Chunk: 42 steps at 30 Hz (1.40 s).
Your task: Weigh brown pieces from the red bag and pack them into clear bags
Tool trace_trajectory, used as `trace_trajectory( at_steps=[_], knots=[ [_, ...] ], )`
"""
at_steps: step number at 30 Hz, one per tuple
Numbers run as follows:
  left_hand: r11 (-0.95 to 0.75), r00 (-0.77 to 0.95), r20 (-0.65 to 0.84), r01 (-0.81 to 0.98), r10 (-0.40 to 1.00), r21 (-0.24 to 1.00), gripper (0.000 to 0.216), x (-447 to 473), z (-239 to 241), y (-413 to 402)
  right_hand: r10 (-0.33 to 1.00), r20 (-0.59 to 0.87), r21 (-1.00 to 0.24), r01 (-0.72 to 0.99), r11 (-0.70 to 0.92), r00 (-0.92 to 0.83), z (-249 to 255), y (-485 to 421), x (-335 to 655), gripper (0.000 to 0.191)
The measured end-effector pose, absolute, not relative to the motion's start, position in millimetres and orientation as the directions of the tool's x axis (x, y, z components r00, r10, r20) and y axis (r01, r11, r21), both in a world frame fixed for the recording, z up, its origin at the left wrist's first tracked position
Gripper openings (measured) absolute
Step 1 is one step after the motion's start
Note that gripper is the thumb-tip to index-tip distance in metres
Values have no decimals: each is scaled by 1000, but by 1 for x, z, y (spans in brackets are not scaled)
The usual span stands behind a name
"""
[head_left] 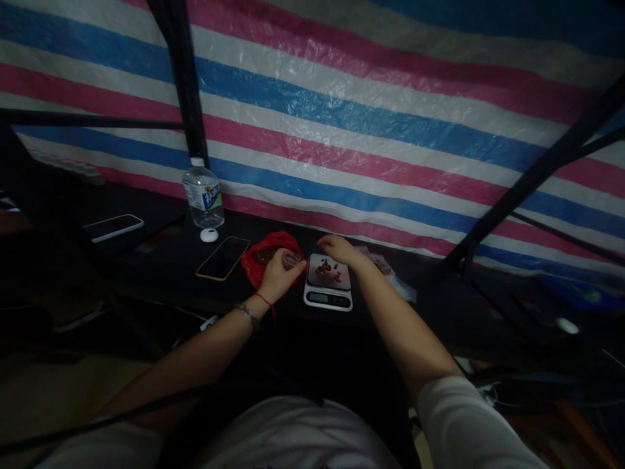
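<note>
A small white kitchen scale (327, 298) sits on the dark table with several small dark pieces on its platform. My left hand (277, 276) is closed round a small clear cup (291, 260) just left of the scale, beside a red plastic bag (266, 251) holding dark bits. My right hand (338, 248) hovers over the far edge of the scale platform, fingers curled down in a pinch; what they hold is too small to see. A clear plastic bag (385, 270) lies right of that hand.
A phone (223, 258) lies left of the red bag. Behind it stand a water bottle (204, 194) and a small white round object (209, 235). Another phone (112, 227) rests at far left. A striped tarp (390, 117) and black frame poles (532, 176) back the table.
</note>
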<state>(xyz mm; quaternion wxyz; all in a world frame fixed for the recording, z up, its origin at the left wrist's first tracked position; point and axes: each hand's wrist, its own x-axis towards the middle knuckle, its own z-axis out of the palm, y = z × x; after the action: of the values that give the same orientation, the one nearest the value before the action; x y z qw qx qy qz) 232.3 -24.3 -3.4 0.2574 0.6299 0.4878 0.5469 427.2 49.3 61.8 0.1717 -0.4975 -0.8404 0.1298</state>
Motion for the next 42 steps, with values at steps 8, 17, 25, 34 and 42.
trace_trajectory(
  at_steps=[8, 17, 25, 34, 42],
  knots=[
    [-390, -59, 430, 326, 901, 861, 32, 233, -4, -27, 947, -14, -296, 906, 302, -321, 26, 56, 448, 24],
    [-368, -78, 419, 352, 905, 861, 32, 230, -9, -24, 890, -16, -331, 843, 424, -455, 46, 44, 448, 23],
    [-381, -86, 433, 345, 897, 858, 32, 230, -13, -20, 837, -170, -428, 804, 413, -520, 39, 28, 496, 48],
    [-373, -73, 423, 351, 903, 859, 29, 229, -8, -25, 912, -70, -493, 809, 320, -404, 28, 36, 480, 40],
    [-387, -68, 437, 357, 897, 850, 32, 227, -10, -23, 889, 9, -422, 804, 418, -458, 28, 42, 444, 26]
  ],
)
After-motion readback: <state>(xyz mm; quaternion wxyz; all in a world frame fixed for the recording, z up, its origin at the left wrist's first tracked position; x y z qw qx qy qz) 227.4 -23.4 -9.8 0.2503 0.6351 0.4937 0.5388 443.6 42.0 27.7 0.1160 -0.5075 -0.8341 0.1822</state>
